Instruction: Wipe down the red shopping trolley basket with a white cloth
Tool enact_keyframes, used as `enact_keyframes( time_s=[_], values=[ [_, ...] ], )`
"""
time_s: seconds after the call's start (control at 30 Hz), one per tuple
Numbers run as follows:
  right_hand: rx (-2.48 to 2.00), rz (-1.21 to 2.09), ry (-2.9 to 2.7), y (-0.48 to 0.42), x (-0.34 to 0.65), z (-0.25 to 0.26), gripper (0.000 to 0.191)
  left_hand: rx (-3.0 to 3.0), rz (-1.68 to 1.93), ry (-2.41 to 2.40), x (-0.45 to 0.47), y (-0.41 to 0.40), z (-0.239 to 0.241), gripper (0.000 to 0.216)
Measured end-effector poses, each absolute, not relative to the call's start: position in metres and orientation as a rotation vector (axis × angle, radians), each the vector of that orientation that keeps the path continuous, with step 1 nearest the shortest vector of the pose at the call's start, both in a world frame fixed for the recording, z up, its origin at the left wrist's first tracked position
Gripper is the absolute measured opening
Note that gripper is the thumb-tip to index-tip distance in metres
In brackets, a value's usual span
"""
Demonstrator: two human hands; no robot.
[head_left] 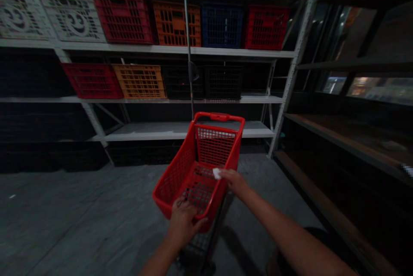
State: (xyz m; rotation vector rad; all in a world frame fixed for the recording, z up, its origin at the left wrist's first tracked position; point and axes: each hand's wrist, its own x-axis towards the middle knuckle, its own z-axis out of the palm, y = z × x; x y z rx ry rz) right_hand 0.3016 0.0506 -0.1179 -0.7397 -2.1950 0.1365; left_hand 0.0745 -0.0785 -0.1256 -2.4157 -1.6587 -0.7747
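Observation:
A red plastic shopping basket on a wheeled frame stands in front of me, tilted, its red handle at the far end. My left hand grips the basket's near rim, fingers curled over the edge. My right hand rests at the right rim and pinches a small white thing, perhaps a cloth or paper, against the rim.
Metal shelving ahead carries red, orange, blue, black and white crates on several levels. A dark wooden shelf unit runs along the right. A thin pole rises behind the basket. Grey concrete floor lies to the left.

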Motion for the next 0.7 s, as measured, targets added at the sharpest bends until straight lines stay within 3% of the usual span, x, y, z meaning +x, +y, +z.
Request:
enact_keyframes(
  time_s=[0.2,0.47,0.7],
  values=[
    [-0.885,-0.151,-2.075,0.064,0.307,-0.13,0.05,-2.455,-0.737,-1.61,0.06,-0.074,-0.126,0.032],
    [-0.439,-0.082,-2.253,-0.028,0.261,-0.154,0.04,-2.583,-0.699,-1.535,0.057,-0.066,-0.127,0.033],
    [-0.751,-0.211,-2.171,0.057,0.326,-0.131,0.044,-2.577,-0.651,-1.504,0.054,-0.06,-0.129,0.036]
  ],
)
